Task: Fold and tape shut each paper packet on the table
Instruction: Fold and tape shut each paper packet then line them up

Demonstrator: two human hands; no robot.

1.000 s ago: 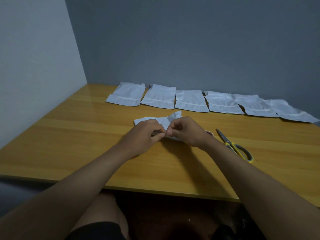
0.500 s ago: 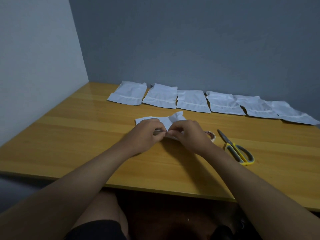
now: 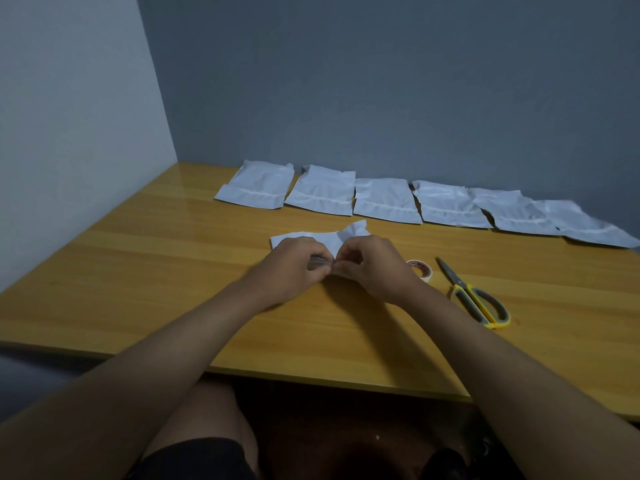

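My left hand (image 3: 291, 266) and right hand (image 3: 372, 263) pinch clear tape (image 3: 320, 264) over the white paper packet (image 3: 329, 239) beneath them – taping step; next I press it flat

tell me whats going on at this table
A person is working on one white paper packet mid-table. The left hand and right hand meet at its near edge, pinching what looks like a tape strip. Six more packets line the back wall; a tape roll and scissors lie to the right.
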